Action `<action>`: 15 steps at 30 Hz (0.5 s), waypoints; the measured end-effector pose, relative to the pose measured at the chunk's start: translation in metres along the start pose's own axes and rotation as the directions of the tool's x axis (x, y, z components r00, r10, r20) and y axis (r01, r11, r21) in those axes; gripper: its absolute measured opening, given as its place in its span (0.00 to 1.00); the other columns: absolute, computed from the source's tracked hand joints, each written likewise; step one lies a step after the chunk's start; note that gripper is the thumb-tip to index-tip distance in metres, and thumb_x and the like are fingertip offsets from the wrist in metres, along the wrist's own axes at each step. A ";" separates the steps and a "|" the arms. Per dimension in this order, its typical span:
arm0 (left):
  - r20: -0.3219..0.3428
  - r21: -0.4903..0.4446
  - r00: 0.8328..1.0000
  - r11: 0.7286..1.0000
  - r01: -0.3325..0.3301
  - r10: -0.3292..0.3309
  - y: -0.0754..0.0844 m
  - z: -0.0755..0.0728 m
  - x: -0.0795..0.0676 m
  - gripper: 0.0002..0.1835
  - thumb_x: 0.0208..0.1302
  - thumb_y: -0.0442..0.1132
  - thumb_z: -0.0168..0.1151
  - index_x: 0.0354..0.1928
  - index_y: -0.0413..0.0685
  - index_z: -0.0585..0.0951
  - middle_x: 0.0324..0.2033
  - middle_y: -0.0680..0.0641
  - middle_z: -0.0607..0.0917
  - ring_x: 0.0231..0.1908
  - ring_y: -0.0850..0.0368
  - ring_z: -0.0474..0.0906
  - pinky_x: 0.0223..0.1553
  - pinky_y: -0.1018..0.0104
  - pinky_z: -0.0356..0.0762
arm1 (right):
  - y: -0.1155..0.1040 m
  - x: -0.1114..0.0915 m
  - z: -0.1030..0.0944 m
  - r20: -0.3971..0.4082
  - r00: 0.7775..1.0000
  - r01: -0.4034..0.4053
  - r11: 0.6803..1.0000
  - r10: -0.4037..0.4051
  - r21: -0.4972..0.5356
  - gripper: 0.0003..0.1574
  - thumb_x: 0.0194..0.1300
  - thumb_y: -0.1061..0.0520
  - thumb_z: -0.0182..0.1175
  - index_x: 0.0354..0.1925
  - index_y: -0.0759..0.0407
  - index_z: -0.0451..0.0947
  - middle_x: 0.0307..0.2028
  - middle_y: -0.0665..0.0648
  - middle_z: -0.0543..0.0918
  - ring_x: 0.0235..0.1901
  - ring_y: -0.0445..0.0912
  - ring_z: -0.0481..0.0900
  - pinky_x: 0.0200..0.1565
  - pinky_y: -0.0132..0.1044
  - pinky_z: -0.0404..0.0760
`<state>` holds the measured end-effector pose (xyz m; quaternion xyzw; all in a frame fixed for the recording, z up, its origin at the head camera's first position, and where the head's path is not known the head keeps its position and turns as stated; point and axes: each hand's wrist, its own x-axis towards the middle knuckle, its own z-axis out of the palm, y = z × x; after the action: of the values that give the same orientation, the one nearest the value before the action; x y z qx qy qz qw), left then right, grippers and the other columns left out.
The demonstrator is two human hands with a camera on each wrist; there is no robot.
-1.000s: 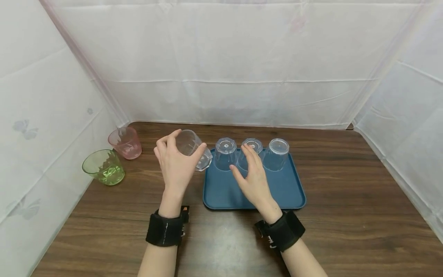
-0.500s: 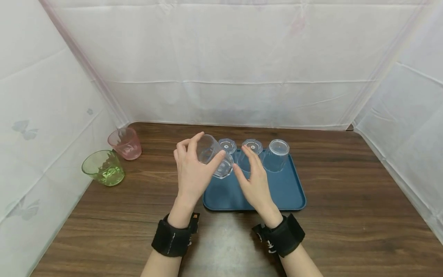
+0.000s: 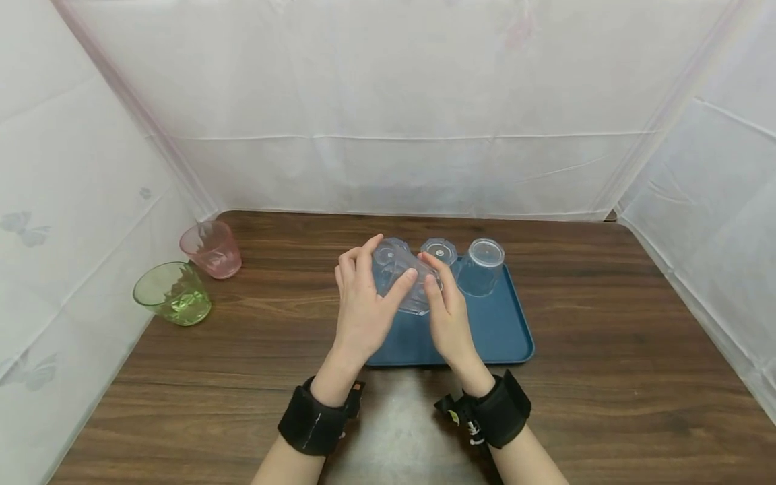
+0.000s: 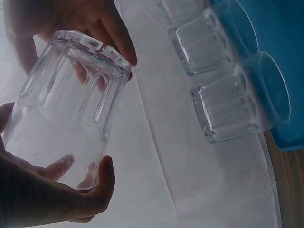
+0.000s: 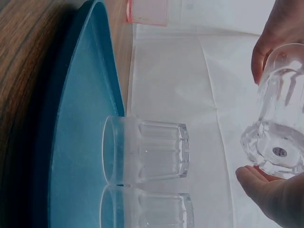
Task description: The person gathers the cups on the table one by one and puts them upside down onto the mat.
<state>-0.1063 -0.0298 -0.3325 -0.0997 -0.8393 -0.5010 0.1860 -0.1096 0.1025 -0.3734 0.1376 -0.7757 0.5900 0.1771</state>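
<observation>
A clear glass is held tilted in the air above the left part of the blue tray, with its mouth toward your left hand and its base toward your right hand. The fingers of your left hand are clamped on the glass near its rim; those of your right hand are extended, thumb apart, at the base, though how firmly they press cannot be told. Along the tray's far side, three more clear glasses stand upside down in a row, the leftmost partly seen through the held one. To your left on the brown worktop, a green glass and a pink glass stand upright near each other. Black bands encircle both your wrists.
</observation>
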 end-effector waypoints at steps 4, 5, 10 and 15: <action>0.019 -0.038 1.000 0.999 0.003 -0.002 0.002 0.003 -0.003 0.36 0.59 0.58 0.54 0.67 0.56 0.59 0.52 0.41 0.61 0.51 0.51 0.54 0.49 0.48 0.61 | 0.001 0.000 -0.001 -0.047 0.999 0.012 0.998 -0.009 0.065 0.27 0.72 0.49 0.37 0.64 0.58 0.58 0.59 0.56 0.69 0.61 0.43 0.61 0.56 0.50 0.64; 0.026 -0.048 1.000 0.999 0.006 -0.004 0.003 0.003 -0.003 0.36 0.59 0.58 0.54 0.67 0.56 0.58 0.53 0.41 0.61 0.52 0.51 0.54 0.49 0.48 0.61 | 0.001 0.000 -0.001 -0.062 0.998 0.019 0.997 -0.014 0.078 0.27 0.72 0.49 0.37 0.64 0.59 0.59 0.59 0.56 0.70 0.60 0.43 0.62 0.56 0.50 0.64; 0.066 -0.090 0.998 0.996 0.018 -0.012 0.005 0.005 -0.004 0.36 0.61 0.58 0.51 0.68 0.57 0.56 0.56 0.43 0.59 0.53 0.53 0.53 0.49 0.49 0.61 | 0.002 0.003 -0.002 -0.120 0.991 0.071 0.986 -0.053 0.150 0.26 0.73 0.50 0.35 0.60 0.63 0.63 0.56 0.59 0.71 0.59 0.44 0.63 0.58 0.49 0.61; 0.107 -0.149 0.994 0.989 0.021 -0.005 0.004 0.008 -0.005 0.35 0.63 0.56 0.50 0.70 0.60 0.53 0.58 0.43 0.58 0.56 0.53 0.54 0.51 0.52 0.63 | 0.003 0.002 -0.003 -0.164 0.986 0.052 0.986 -0.026 0.156 0.28 0.72 0.45 0.34 0.59 0.60 0.65 0.56 0.57 0.70 0.59 0.44 0.63 0.59 0.51 0.58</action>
<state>-0.1020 -0.0202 -0.3347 -0.1344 -0.8087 -0.5577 0.1300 -0.1121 0.1060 -0.3742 0.1184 -0.7063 0.6557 0.2392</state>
